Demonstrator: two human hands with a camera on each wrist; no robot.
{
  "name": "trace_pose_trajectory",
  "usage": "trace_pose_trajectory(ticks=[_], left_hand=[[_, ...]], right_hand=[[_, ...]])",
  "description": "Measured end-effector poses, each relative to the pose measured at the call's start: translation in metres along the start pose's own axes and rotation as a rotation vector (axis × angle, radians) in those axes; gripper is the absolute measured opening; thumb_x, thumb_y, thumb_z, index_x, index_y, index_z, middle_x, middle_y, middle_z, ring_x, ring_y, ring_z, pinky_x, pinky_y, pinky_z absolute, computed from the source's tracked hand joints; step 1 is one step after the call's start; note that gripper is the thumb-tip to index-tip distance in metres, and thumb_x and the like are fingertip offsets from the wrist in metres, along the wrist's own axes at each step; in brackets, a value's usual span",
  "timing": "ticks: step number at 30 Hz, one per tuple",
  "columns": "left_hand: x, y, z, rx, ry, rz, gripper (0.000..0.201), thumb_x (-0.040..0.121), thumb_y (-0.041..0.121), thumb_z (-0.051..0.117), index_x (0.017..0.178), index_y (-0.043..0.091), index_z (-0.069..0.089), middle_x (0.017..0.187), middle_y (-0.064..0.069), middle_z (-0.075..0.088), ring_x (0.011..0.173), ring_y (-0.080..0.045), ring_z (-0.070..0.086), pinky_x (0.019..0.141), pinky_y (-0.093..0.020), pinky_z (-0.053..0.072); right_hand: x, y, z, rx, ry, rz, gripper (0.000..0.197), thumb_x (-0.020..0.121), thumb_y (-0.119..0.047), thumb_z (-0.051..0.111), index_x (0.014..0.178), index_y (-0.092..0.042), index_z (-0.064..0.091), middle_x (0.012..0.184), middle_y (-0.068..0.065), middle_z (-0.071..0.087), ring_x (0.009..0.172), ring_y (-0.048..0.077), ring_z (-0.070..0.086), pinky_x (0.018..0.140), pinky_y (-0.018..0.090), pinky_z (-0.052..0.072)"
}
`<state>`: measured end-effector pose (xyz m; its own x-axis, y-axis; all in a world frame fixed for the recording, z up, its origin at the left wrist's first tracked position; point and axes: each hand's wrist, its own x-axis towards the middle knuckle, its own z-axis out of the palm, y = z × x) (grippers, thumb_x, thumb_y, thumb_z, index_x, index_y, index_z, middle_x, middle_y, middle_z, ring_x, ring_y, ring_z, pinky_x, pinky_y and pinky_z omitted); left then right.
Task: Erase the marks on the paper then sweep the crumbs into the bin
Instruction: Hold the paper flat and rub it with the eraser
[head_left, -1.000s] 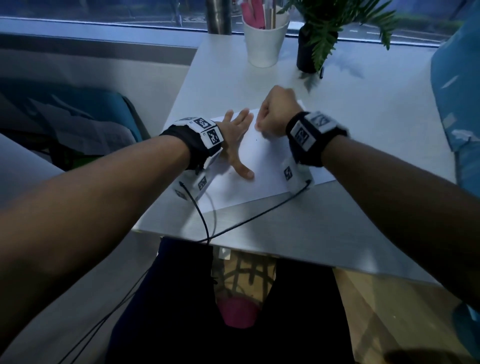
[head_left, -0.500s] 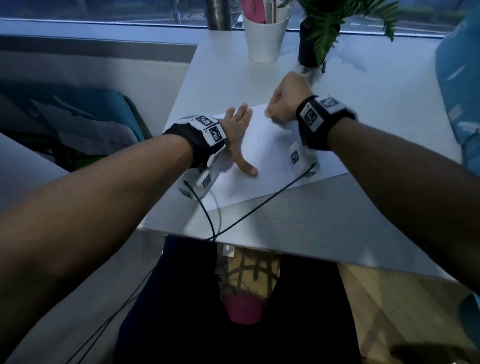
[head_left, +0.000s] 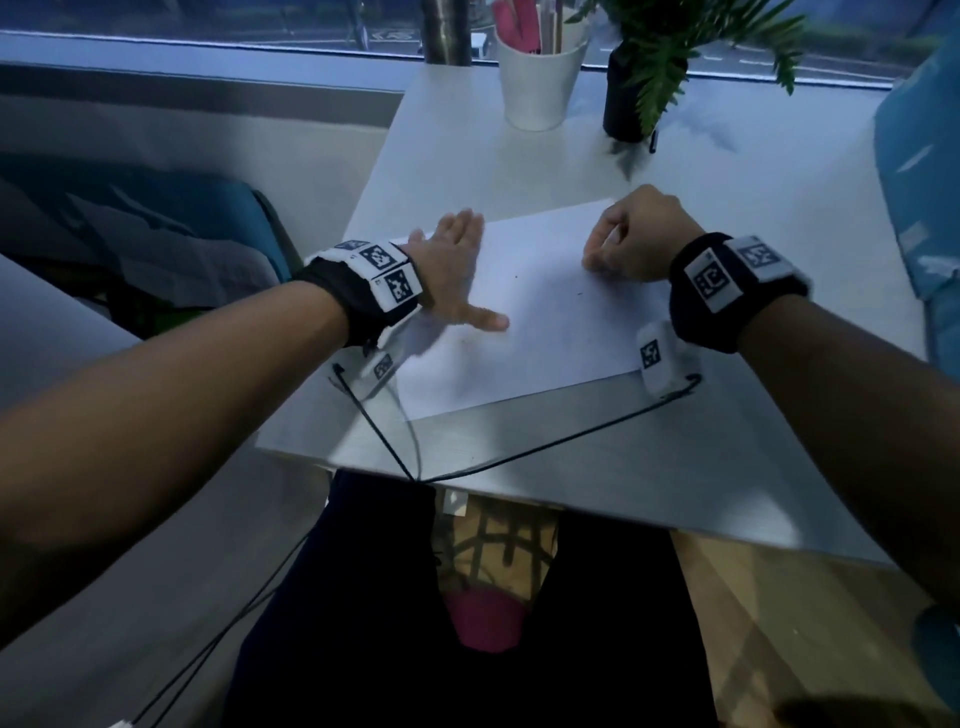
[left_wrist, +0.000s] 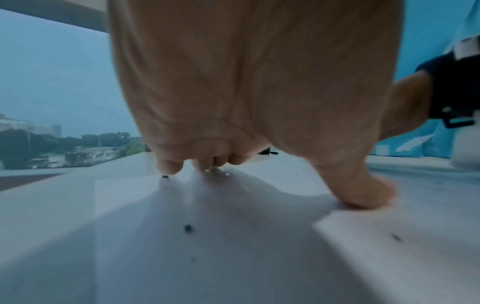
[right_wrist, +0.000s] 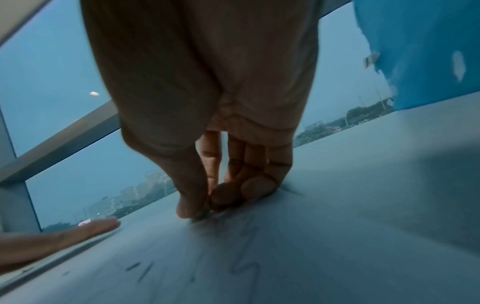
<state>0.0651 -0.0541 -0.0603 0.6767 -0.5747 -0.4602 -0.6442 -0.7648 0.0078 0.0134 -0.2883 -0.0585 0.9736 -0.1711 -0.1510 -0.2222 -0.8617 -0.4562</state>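
A white sheet of paper (head_left: 545, 322) lies on the pale table (head_left: 571, 467). My left hand (head_left: 452, 275) lies flat on the sheet's left part, fingers straight and thumb spread, pressing it down. My right hand (head_left: 628, 244) is at the sheet's far right. Its thumb and fingers pinch a small eraser (right_wrist: 201, 215), almost hidden, with its tip on the paper. Faint pencil zigzags and strokes (right_wrist: 244, 265) show on the sheet just in front of the eraser. Small dark crumbs (left_wrist: 188, 228) lie scattered on the paper under my left hand (left_wrist: 233, 102).
At the table's far edge by the window stand a white cup of pens (head_left: 540, 73), a dark potted plant (head_left: 639, 78) and a metal cylinder (head_left: 447, 31). Black cables (head_left: 519, 457) run over the near edge. A pink object (head_left: 483, 618) sits on the floor below.
My right hand has slid to the right along the far part of the paper, away from my left hand. The left hand stays pressed flat on the sheet.
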Motion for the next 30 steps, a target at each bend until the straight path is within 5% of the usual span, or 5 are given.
trace_pose_trajectory(ticks=[7, 13, 17, 22, 30], left_hand=[[-0.019, 0.041, 0.026, 0.005, -0.023, 0.537, 0.098, 0.087, 0.066, 0.047, 0.157, 0.020, -0.005, 0.164, -0.001, -0.012, 0.149, -0.017, -0.009, 0.116, -0.043, -0.007], [0.004, -0.005, -0.006, 0.054, -0.024, 0.102, 0.103, 0.083, 0.077, 0.029, 0.155, 0.016, -0.012, 0.162, -0.003, -0.017, 0.150, -0.021, -0.007, 0.121, -0.047, 0.000], [0.009, 0.006, -0.007, -0.053, -0.007, 0.215, 0.106, 0.085, 0.068, 0.051, 0.156, 0.017, -0.009, 0.163, 0.001, -0.015, 0.150, -0.014, -0.006, 0.121, -0.035, -0.001], [0.018, 0.009, -0.002, -0.097, -0.025, 0.173, 0.114, 0.081, 0.064, 0.062, 0.155, 0.018, -0.011, 0.162, 0.003, -0.018, 0.149, -0.013, -0.013, 0.122, -0.043, 0.000], [0.023, 0.016, -0.012, -0.050, -0.083, 0.110, 0.122, 0.075, 0.062, 0.072, 0.156, 0.021, -0.009, 0.162, 0.003, -0.020, 0.150, -0.021, -0.013, 0.119, -0.054, 0.008]], right_hand=[[0.001, -0.006, -0.003, -0.035, 0.005, -0.047, 0.014, 0.075, -0.018, 0.077, 0.088, -0.015, 0.079, 0.086, 0.004, 0.071, 0.083, 0.014, 0.062, 0.075, 0.022, 0.048], [-0.001, -0.005, 0.000, -0.017, 0.047, -0.026, 0.012, 0.075, -0.018, 0.078, 0.087, -0.016, 0.079, 0.084, 0.005, 0.068, 0.081, 0.013, 0.060, 0.072, 0.021, 0.045], [0.001, -0.010, -0.003, -0.028, 0.032, 0.007, 0.014, 0.071, -0.017, 0.082, 0.084, -0.013, 0.079, 0.079, 0.005, 0.070, 0.078, 0.013, 0.062, 0.071, 0.023, 0.050], [0.009, -0.025, -0.006, 0.099, 0.032, 0.005, 0.015, 0.068, -0.010, 0.082, 0.082, -0.006, 0.078, 0.067, 0.000, 0.070, 0.047, -0.001, 0.061, 0.071, 0.028, 0.061], [0.015, -0.052, 0.029, -0.047, 0.045, -0.068, 0.027, 0.072, -0.021, 0.070, 0.091, -0.001, 0.068, 0.093, 0.017, 0.071, 0.087, 0.028, 0.068, 0.078, 0.033, 0.059]])
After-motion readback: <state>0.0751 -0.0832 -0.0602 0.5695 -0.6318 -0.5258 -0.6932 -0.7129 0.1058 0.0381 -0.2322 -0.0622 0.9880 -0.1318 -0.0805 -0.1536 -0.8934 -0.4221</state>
